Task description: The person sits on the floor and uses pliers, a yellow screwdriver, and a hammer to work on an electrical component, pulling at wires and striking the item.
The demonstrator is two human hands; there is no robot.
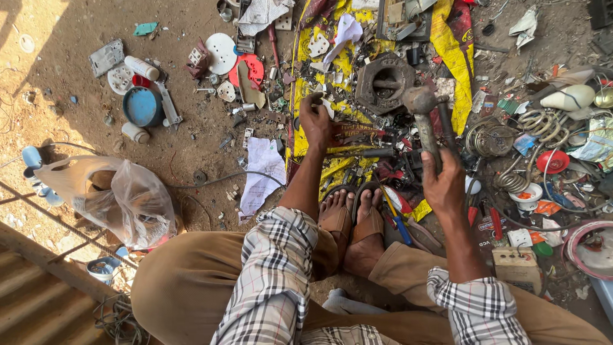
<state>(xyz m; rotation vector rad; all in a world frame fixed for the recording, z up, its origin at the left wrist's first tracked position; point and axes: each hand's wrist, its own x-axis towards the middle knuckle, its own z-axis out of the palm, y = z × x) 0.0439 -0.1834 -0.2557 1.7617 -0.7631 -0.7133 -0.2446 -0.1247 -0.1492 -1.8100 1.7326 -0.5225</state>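
We sit on the dirt ground [76,25] with knees spread and sandalled feet [351,217] together at the centre of the view. Our right hand [444,185], at about four o'clock from centre, is clamped around the handle of a rusty hammer [424,121], whose round head stands raised toward twelve o'clock, above the scrap. Our left hand [317,121], just above centre, presses down on a small whitish piece [327,107] lying on the yellow sheet [456,57]; its fingers are curled together over the piece, though we cannot tell whether they truly pinch it or only pin it. The hammer head hangs to the three o'clock side of that hand, near but apart from it. Just beyond the hammer, toward twelve o'clock, lies a heavy hexagonal metal block [385,83]. Toward ten o'clock sit a blue round lid [142,106] and a white disc [221,52]. At eight o'clock a clear plastic bag [121,198] slumps on the ground, and a crumpled paper [263,172] lies between it and our left forearm. Coiled springs [511,153] rest at three o'clock.
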